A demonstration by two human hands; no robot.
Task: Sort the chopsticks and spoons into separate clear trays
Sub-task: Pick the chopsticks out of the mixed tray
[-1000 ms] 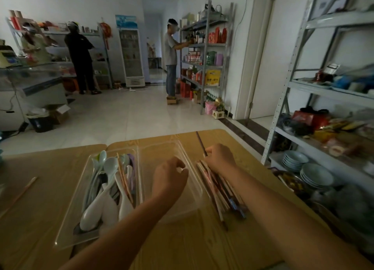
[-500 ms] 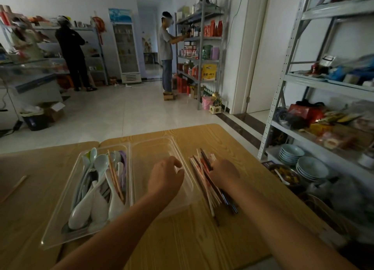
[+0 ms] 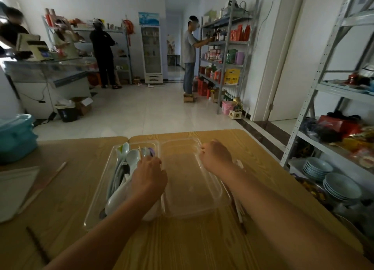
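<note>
Hovering over the spoon tray (image 3: 95, 207), which sat flush against the left side of the empty tray (image 3: 188, 188), the left hand (image 3: 148, 176) had its fingers (image 3: 154, 160) curled downward. They appeared to pinch the lower end of a wooden chopstick (image 3: 139, 152) that stuck up among the spoons (image 3: 131, 157). The spoons were white and pale, with one purple bowl at the far end, and lay piled lengthwise in that tray, partly hidden by the left wrist.

At the far right rim of the empty tray, the right hand (image 3: 216, 158) was balled up with its fingers (image 3: 204, 149) tucked tight together. Whether they gripped anything could not be told from this angle.

Just right of the empty tray lay the chopstick pile (image 3: 239, 213), mostly covered by the right forearm, with only a few pale ends showing beside the wrist and below the arm.

Both trays rested on the wood-grain desk (image 3: 182, 243). Well to the left of the empty tray, beyond the spoon tray, a loose chopstick (image 3: 50, 180) lay slanted on the desk. A dark stick (image 3: 38, 244) lay nearer the front edge, and a teal container (image 3: 16, 140) stood at the far left. Off the desk, to the right of the empty tray, stacked plates (image 3: 340, 186) sat on a low shelf
</note>
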